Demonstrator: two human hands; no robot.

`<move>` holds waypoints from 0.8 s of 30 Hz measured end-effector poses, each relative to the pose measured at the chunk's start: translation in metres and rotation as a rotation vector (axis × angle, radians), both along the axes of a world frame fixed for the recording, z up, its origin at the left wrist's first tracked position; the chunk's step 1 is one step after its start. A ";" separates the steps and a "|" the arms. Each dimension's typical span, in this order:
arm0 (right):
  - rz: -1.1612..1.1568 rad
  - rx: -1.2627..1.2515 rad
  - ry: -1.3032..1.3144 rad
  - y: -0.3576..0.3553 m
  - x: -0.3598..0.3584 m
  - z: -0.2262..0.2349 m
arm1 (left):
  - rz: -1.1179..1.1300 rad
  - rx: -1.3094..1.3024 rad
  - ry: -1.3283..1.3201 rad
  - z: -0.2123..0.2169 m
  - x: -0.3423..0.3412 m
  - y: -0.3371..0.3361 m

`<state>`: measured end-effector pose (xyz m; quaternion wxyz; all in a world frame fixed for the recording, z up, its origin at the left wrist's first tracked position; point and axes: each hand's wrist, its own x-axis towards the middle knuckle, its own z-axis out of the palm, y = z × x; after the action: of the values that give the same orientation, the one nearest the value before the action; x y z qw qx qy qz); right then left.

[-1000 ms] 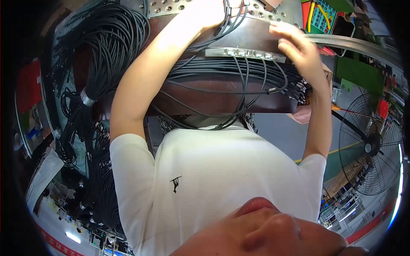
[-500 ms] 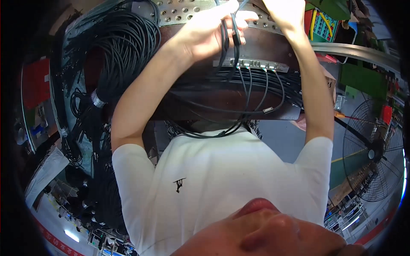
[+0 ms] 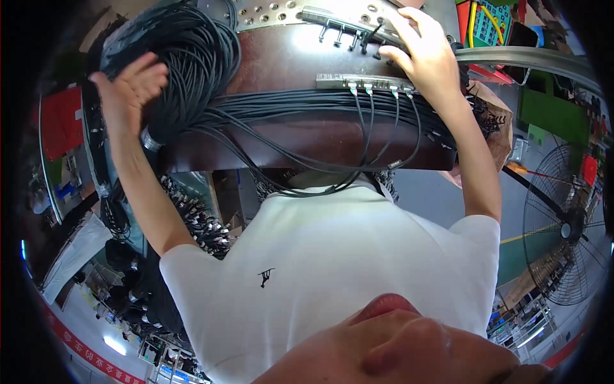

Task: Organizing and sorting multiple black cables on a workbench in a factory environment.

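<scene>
My left hand (image 3: 133,91) is raised over the left side of the big coil of black cables (image 3: 208,54), fingers spread and holding nothing. At the far right, my right hand (image 3: 427,56) reaches over the end of a metal bar (image 3: 348,27) with several black pegs along it. Its thumb and fingers are apart; whether they touch the bar I cannot tell. Nearer, a metal strip with sockets (image 3: 329,80) has several thin black cables (image 3: 398,118) plugged in by pale connectors. These cables loop down across the front edge of the brown table (image 3: 268,61).
A long bundle of black cables (image 3: 275,102) runs across the table. At the back lies a perforated metal plate (image 3: 272,14). A curved metal rail (image 3: 531,56) and a paper bag (image 3: 489,118) are on the right, with a large fan (image 3: 566,230) beyond.
My left hand has swung from the back middle to the cable coil and let go of the black cables. My right hand has come nearer, and the pegged bar now shows.
</scene>
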<state>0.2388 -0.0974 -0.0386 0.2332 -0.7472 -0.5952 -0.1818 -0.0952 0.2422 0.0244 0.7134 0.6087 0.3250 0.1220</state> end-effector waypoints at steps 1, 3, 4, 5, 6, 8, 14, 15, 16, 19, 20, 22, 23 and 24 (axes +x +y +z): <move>0.032 -0.038 0.107 -0.010 -0.007 0.003 | -0.085 -0.012 0.097 -0.003 0.005 -0.022; 0.151 -0.188 0.310 -0.039 -0.028 0.006 | -0.225 -0.072 0.298 -0.014 0.043 -0.076; 0.191 -0.198 0.339 -0.046 -0.039 -0.006 | -0.424 -0.082 0.124 -0.024 0.056 -0.106; 0.194 -0.174 0.343 -0.044 -0.041 -0.006 | -0.449 -0.192 0.160 -0.024 0.070 -0.138; 0.176 -0.162 0.333 -0.043 -0.039 -0.008 | -0.547 -0.287 0.293 -0.031 0.094 -0.164; 0.172 -0.124 0.401 -0.032 -0.037 -0.008 | -0.584 -0.433 0.262 -0.062 0.112 -0.210; 0.209 -0.092 0.272 0.028 -0.012 0.020 | -0.627 -0.702 -0.089 -0.044 0.127 -0.234; 0.202 -0.008 0.276 0.056 0.006 0.024 | -0.485 -0.709 -0.148 -0.032 0.139 -0.219; 0.204 0.081 0.286 0.081 0.016 0.026 | -0.357 -0.423 -0.095 -0.020 0.153 -0.198; 0.159 0.078 0.237 0.097 0.042 -0.002 | -0.349 -0.743 -0.500 -0.043 0.218 -0.122; 0.134 0.077 0.206 0.097 0.050 -0.008 | -0.445 0.126 -0.326 -0.034 0.231 -0.115; 0.134 0.106 0.152 0.108 0.054 -0.011 | -0.365 0.027 -0.490 -0.051 0.232 -0.091; 0.127 0.110 0.122 0.112 0.056 -0.013 | -0.357 0.031 -0.487 -0.067 0.233 -0.080; 0.111 0.110 0.089 0.111 0.060 -0.016 | -0.338 -0.056 -0.514 -0.078 0.238 -0.077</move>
<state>0.2989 0.0131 -0.0543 0.3098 -0.7066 -0.6138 -0.1674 0.1428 0.1649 -0.0532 0.7991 0.5832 0.0312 0.1428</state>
